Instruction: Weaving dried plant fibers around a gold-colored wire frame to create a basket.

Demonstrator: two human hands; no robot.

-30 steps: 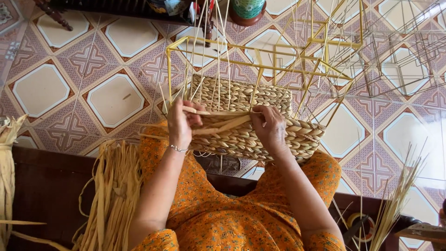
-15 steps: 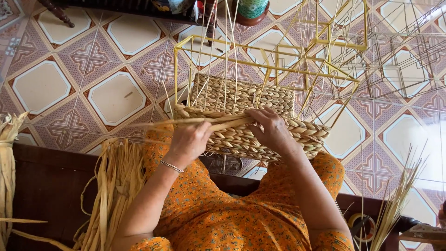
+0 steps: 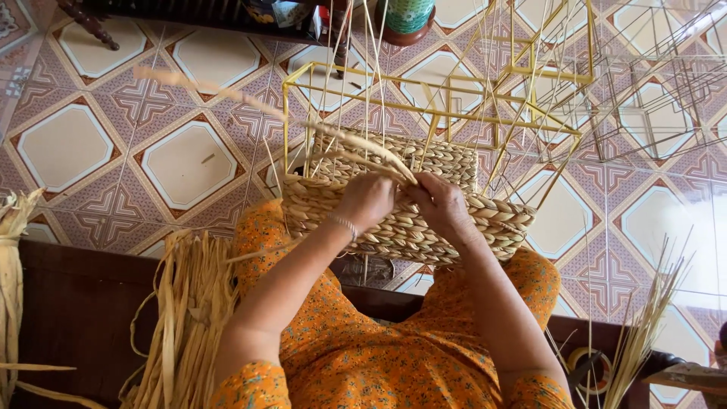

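Observation:
A half-woven straw basket [image 3: 424,227] on a yellow wire frame [image 3: 454,113] rests on my lap. My left hand [image 3: 366,198] presses on the woven top edge, a thin bracelet on its wrist. My right hand [image 3: 441,203] pinches a twisted straw strand [image 3: 250,102] at the basket's rim. That strand runs up and to the left over the tiled floor. Thin upright stakes stick out of the basket through the frame.
A bundle of loose straw [image 3: 182,326] lies at my left on a dark wooden bench [image 3: 76,318]. More straw [image 3: 11,257] is at the far left. Grey wire frames [image 3: 659,91] stand at the right. A tape roll [image 3: 587,363] and thin reeds [image 3: 644,333] are at lower right.
The basket has been turned and lifted closer. My left hand has shifted right onto the rim, and the strand now trails out far to the upper left.

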